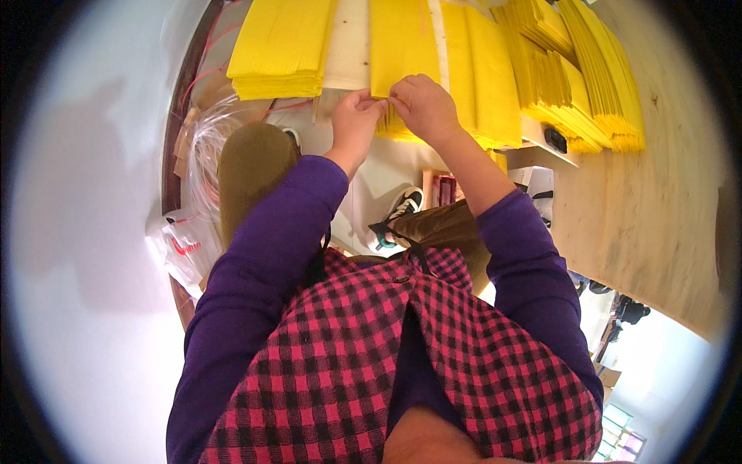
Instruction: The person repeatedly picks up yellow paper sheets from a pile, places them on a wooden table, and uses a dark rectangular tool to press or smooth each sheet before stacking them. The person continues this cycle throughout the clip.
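My left hand (355, 120) and my right hand (423, 107) meet at the near edge of a long yellow paper sheet (402, 42) that lies on a wooden table (348, 46). The fingertips of both hands pinch that edge together. Under the sheet's near end sits a stack of more yellow paper (483, 93), right beside my right hand. My purple sleeves and a pink-and-black checked apron fill the lower part of the view.
Another yellow stack (282, 50) lies to the left on the table, and several fanned yellow stacks (583, 85) lie to the right. Clear plastic bags (189, 232) and red cords sit at the left by the wall. A wooden board (641, 216) stands at right. My shoe (403, 205) is below.
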A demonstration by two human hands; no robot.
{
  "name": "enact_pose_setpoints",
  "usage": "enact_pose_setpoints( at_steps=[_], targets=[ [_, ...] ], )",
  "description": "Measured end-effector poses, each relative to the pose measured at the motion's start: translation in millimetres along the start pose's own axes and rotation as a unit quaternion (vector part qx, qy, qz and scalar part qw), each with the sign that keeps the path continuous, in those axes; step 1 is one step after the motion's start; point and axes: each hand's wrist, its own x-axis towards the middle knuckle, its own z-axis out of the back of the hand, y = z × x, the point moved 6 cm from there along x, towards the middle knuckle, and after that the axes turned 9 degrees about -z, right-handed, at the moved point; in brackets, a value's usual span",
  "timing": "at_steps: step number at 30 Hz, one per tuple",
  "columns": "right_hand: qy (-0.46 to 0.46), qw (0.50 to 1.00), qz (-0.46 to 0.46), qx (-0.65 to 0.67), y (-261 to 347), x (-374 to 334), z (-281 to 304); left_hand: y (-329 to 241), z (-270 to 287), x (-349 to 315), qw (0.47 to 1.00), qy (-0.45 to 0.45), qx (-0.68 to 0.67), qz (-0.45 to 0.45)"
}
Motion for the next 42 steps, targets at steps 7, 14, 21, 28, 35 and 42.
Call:
enact_pose_setpoints(
  at_steps=[7,14,21,28,35,42],
  targets=[
    [-0.081,0.978,-0.15,0.123,-35,-40,17,-5,7,-6,0.999,-0.042,0.006,0.03],
    [-0.086,0.909,-0.327,0.245,-80,-93,13,-3,3,-7,0.996,-0.048,0.021,0.073],
    [-0.108,0.88,-0.35,0.303,-75,-113,21,4,-4,-3,0.995,-0.016,0.014,0.1],
    [-0.182,0.846,-0.367,0.341,-101,-139,70,14,-13,-8,0.991,0.013,-0.02,0.133],
    [-0.084,0.818,-0.384,0.42,-84,-143,25,22,-30,-15,0.987,0.051,-0.016,0.149],
    [-0.045,0.826,-0.34,0.447,-74,-140,0,34,-26,-13,0.987,0.029,0.021,0.156]
  ],
)
